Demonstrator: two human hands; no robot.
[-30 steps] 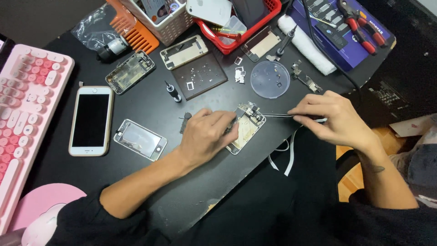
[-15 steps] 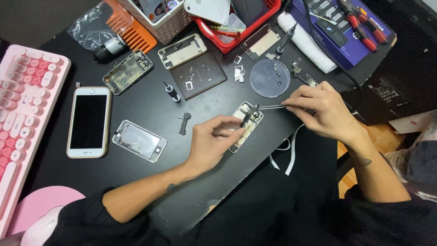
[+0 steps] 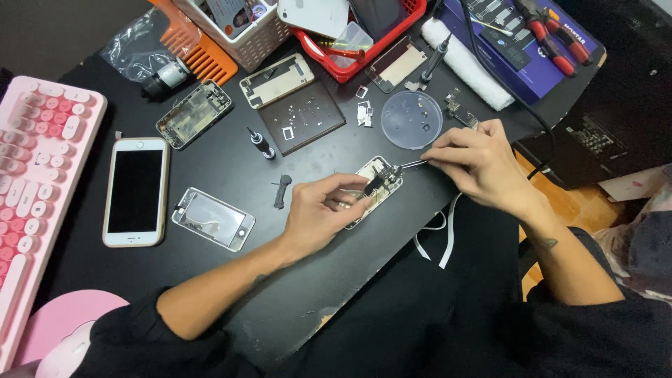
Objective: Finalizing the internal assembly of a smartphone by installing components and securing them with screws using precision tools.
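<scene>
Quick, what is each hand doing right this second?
Left hand: closed, fingers pinching a small dark tool on the opened phone.
Right hand: closed, holding thin metal tweezers whose tip reaches the phone.

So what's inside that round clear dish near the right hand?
The clear dish holds a few tiny dark bits, too small to identify. Black table shows through; nothing covers it.

A single head-worn view looks steeply down from above the black matte table point(image 3: 210, 150) — close enough that both forearms fill the lower frame. It faces away from the person's body, slightly tilted; no second view overlaps.
</scene>
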